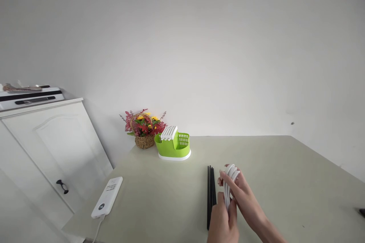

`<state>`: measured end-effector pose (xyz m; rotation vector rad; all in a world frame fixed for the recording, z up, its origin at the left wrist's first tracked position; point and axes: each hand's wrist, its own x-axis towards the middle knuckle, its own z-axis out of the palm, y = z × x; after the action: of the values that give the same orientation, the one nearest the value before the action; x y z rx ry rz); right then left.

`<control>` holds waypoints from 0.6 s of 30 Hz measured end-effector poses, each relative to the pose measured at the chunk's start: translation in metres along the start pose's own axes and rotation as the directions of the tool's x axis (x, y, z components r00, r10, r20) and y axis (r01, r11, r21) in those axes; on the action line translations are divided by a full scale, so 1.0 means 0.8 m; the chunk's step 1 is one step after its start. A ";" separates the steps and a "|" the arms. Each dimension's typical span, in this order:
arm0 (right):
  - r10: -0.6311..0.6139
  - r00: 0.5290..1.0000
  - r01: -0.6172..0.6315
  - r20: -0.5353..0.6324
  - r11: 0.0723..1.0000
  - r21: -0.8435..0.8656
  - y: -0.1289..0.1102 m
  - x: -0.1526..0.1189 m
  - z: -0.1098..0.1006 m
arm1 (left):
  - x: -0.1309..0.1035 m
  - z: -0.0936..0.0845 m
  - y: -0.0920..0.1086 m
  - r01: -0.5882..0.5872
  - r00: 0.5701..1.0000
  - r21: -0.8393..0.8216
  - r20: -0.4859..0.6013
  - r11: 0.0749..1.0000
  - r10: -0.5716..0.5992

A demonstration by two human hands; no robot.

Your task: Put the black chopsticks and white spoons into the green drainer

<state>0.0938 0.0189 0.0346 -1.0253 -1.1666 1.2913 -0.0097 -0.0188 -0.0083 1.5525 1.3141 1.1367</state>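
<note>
A bundle of several white spoons, nested together, stands tilted between my two hands with the bowls at the top. My left hand grips the handles low down, thumb and fingers closed around them. Higher up, my right hand wraps its fingers and thumb round the spoons near the bowls, partly hiding them. Several black chopsticks lie on the table just left of the spoons, and my left hand covers part of their near end.
At the back of the pale green table stands a green cutlery holder with a white slotted top, beside a wicker basket of artificial flowers. A white power bank with a cable lies near the left edge. A white cabinet stands left.
</note>
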 end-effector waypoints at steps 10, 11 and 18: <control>-0.116 0.975 0.106 -0.187 0.992 -0.065 0.005 0.032 -0.035 | -0.026 -0.037 0.005 -0.053 0.975 0.139 0.222 0.989 0.021; -0.113 0.975 0.094 -0.192 0.990 -0.103 0.009 0.042 -0.045 | -0.028 -0.048 0.002 -0.068 0.981 0.138 0.187 0.988 0.041; -0.132 0.989 0.082 -0.069 0.870 -0.487 0.052 0.079 -0.094 | -0.021 -0.114 -0.040 0.004 0.994 0.100 -0.110 0.995 0.007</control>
<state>0.1573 0.0893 -0.0140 -1.3476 -1.4874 0.8610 -0.1069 -0.0289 -0.0146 1.5813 1.4635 1.1876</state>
